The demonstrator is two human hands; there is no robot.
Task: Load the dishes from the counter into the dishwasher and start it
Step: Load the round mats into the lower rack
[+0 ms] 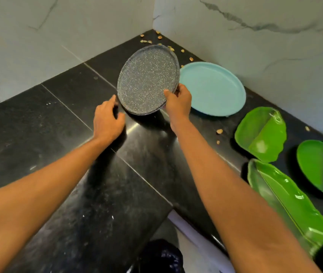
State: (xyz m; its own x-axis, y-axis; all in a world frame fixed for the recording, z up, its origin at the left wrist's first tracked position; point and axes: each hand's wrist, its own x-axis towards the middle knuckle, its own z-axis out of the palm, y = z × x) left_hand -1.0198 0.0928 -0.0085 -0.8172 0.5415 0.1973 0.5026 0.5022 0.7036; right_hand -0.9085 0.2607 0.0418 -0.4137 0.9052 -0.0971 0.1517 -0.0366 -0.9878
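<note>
Now: speckled plate tilted, lower rim in pinch of R grip; L grip loose, empty, alongside.

Round green plate — partly off-frame right

Speckled grey plate, turquoise plate, black counter.

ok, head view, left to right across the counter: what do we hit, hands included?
left hand → speckled grey plate → right hand → light blue plate → divided green leaf plate → round green plate
</note>
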